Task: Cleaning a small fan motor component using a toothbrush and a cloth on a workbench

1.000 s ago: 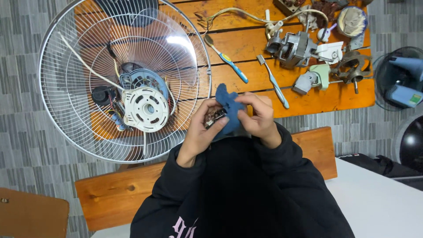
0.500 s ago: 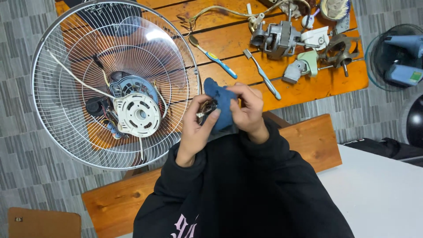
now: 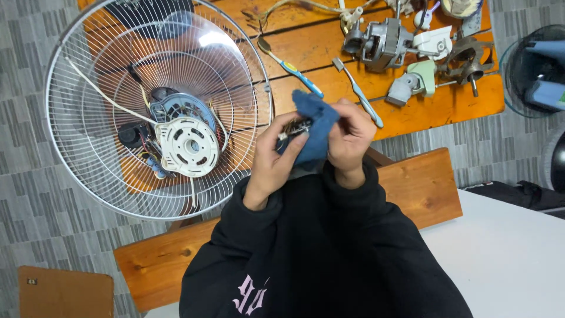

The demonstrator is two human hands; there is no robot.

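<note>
Above the bench, both hands [image 3: 312, 147] press blue cloth [image 3: 315, 126] on small part [image 3: 294, 128].

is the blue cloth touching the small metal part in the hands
Touching. The head view shows the blue cloth pressed over the small metal part.

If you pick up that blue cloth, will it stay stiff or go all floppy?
Probably floppy: the blue cloth bunches and folds between the left hand and right hand. It looks soft and light, so unlikely to slip or break.
</note>
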